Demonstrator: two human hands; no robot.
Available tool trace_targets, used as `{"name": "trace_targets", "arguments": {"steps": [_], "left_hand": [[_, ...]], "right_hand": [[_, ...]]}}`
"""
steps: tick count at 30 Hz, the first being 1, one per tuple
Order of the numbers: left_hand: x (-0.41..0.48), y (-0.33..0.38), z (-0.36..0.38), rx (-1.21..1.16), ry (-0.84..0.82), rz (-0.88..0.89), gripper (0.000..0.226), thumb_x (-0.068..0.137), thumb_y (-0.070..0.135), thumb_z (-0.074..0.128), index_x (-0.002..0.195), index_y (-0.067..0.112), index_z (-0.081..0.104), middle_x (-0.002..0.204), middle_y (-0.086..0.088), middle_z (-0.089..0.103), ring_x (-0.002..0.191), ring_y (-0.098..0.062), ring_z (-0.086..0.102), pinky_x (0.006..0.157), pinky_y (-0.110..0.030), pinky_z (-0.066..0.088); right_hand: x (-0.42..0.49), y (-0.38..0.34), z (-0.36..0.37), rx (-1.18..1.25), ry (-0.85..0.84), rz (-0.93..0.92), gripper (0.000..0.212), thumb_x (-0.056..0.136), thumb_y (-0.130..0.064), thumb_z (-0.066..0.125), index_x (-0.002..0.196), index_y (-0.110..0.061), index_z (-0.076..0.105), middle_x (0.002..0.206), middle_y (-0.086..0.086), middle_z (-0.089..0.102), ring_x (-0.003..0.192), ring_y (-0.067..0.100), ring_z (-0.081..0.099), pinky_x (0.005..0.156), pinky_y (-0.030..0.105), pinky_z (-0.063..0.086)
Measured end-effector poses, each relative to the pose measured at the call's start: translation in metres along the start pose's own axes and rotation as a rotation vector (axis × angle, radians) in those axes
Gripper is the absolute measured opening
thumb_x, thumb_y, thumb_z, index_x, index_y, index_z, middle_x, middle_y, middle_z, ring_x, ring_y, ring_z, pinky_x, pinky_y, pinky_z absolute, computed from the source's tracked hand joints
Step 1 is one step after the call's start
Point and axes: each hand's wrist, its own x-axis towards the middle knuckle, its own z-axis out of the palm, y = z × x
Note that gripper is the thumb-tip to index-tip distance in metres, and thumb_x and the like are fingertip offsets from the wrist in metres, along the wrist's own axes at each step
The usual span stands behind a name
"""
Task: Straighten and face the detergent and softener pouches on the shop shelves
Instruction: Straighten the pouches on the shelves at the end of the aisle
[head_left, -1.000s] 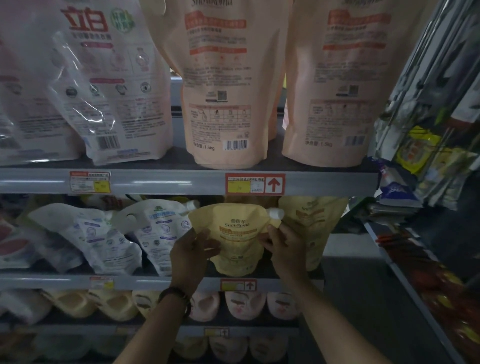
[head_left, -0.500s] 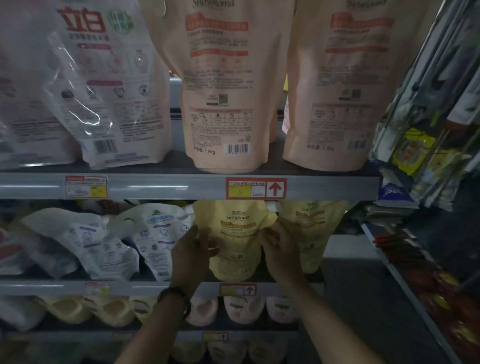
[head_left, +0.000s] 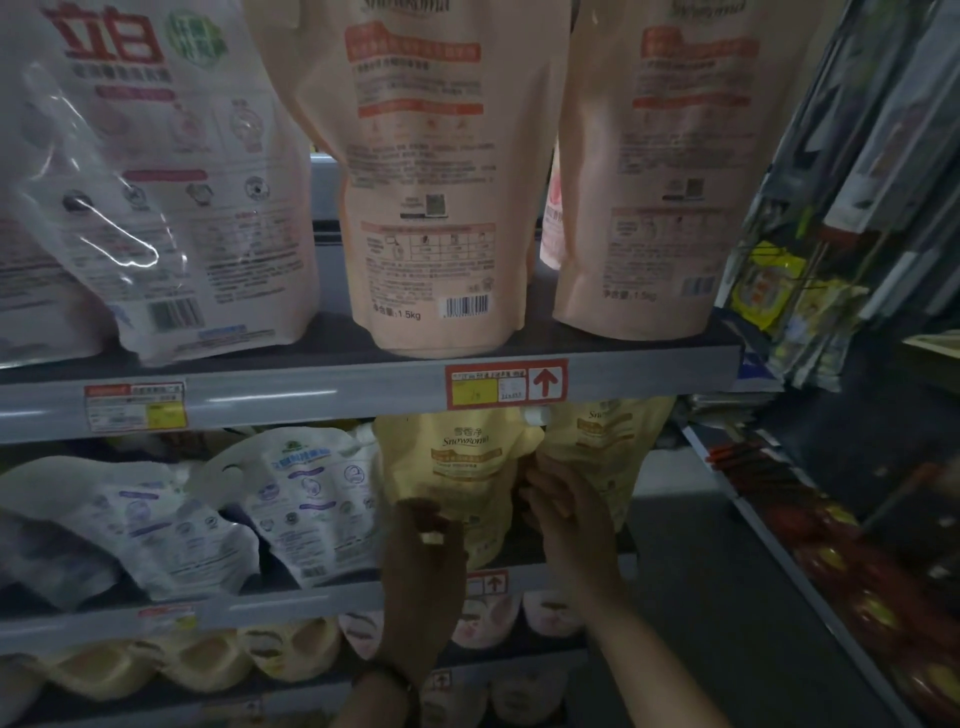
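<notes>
Head view, dim and blurred. Finds yellow pouch (head_left: 457, 462) upright on middle shelf (head_left: 291, 605), label forward, top edge cut off behind upper shelf (head_left: 322, 397). Puts right hand (head_left: 571, 519) at pouch's right edge, fingers fairly straight and touching, grip apart, partly masking second yellow pouch (head_left: 605, 441) just beside. Has left hand (head_left: 421, 571) low before pouch's bottom left corner, back to camera, fingers smeared: cannot tell grip's state, nor whether touching. Shows white pouches (head_left: 311, 499) leaning at left; lower rows barely readable.
</notes>
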Motion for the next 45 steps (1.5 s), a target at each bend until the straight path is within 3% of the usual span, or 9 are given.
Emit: {"name": "trace_targets", "arguments": {"steps": [5,9,14,18,22,27,31,37,45], "left_hand": [[-0.006,0.0,0.013,0.008,-0.173,0.014,0.017,0.101,0.023,0.067,0.103,0.039,0.061,0.102,0.01,0.075,0.086,-0.012,0.075,0.077,-0.043,0.064],[-0.008,0.012,0.027,-0.042,-0.226,0.02,0.016,0.103,0.025,0.067,0.108,0.04,0.062,0.106,0.011,0.074,0.093,-0.012,0.075,0.083,-0.043,0.063],[-0.015,0.034,0.055,-0.056,-0.337,0.02,0.025,0.103,0.023,0.067,0.117,0.043,0.061,0.114,0.02,0.072,0.102,-0.001,0.068,0.078,-0.02,0.051],[-0.015,0.055,0.077,-0.038,-0.376,0.103,0.037,0.104,0.005,0.062,0.113,0.041,0.064,0.102,0.037,0.071,0.097,0.013,0.066,0.076,-0.012,0.053],[-0.013,0.061,0.093,-0.077,-0.382,0.163,0.028,0.105,0.01,0.064,0.131,0.019,0.067,0.126,0.007,0.073,0.12,-0.013,0.069,0.094,-0.031,0.06],[-0.013,0.068,0.105,-0.169,-0.335,0.113,0.028,0.105,0.029,0.065,0.132,0.021,0.064,0.126,0.005,0.073,0.122,-0.019,0.068,0.102,-0.05,0.056],[-0.015,0.07,0.118,-0.285,-0.299,-0.027,0.046,0.093,0.052,0.066,0.134,0.03,0.065,0.13,0.011,0.074,0.129,-0.02,0.065,0.106,-0.043,0.051],[-0.024,0.071,0.134,-0.325,-0.245,-0.046,0.058,0.096,0.065,0.066,0.149,0.044,0.054,0.151,0.013,0.06,0.142,-0.016,0.054,0.12,-0.054,0.04],[-0.028,0.067,0.137,-0.312,-0.264,0.003,0.041,0.099,0.049,0.064,0.136,0.032,0.065,0.138,0.001,0.069,0.132,-0.024,0.062,0.115,-0.059,0.046]], "right_hand": [[0.0,-0.001,-0.016,-0.001,0.081,0.028,0.021,0.103,-0.013,0.067,0.116,-0.029,0.07,0.112,-0.016,0.075,0.113,0.014,0.071,0.096,0.038,0.06],[0.004,0.001,-0.038,-0.009,0.118,0.042,0.019,0.101,-0.02,0.07,0.113,-0.035,0.071,0.115,-0.011,0.074,0.112,0.013,0.072,0.096,0.051,0.061],[0.016,-0.008,-0.076,-0.051,0.181,0.024,0.025,0.097,-0.024,0.074,0.105,-0.047,0.068,0.11,-0.018,0.072,0.104,0.01,0.071,0.09,0.052,0.062],[0.03,-0.011,-0.102,-0.062,0.214,0.018,0.037,0.094,-0.012,0.077,0.109,-0.042,0.063,0.107,-0.02,0.07,0.102,0.007,0.07,0.081,0.036,0.058],[0.038,-0.012,-0.125,-0.095,0.155,0.043,0.042,0.093,-0.027,0.08,0.125,-0.045,0.059,0.129,-0.015,0.061,0.115,0.005,0.063,0.082,0.029,0.054],[0.047,-0.013,-0.144,-0.066,-0.007,0.071,0.053,0.093,-0.042,0.078,0.138,-0.051,0.051,0.139,-0.026,0.054,0.122,-0.003,0.057,0.086,0.025,0.052],[0.053,-0.006,-0.155,-0.034,-0.14,0.109,0.058,0.095,-0.045,0.077,0.145,-0.048,0.048,0.139,-0.03,0.057,0.127,-0.003,0.058,0.088,0.023,0.054],[0.058,0.003,-0.158,-0.012,-0.263,0.199,0.082,0.074,-0.069,0.079,0.147,-0.057,0.044,0.15,-0.019,0.057,0.137,0.01,0.057,0.112,0.051,0.051],[0.059,-0.005,-0.163,-0.033,-0.283,0.218,0.076,0.075,-0.06,0.085,0.14,-0.064,0.046,0.143,-0.026,0.06,0.131,0.001,0.059,0.105,0.042,0.057]]}}
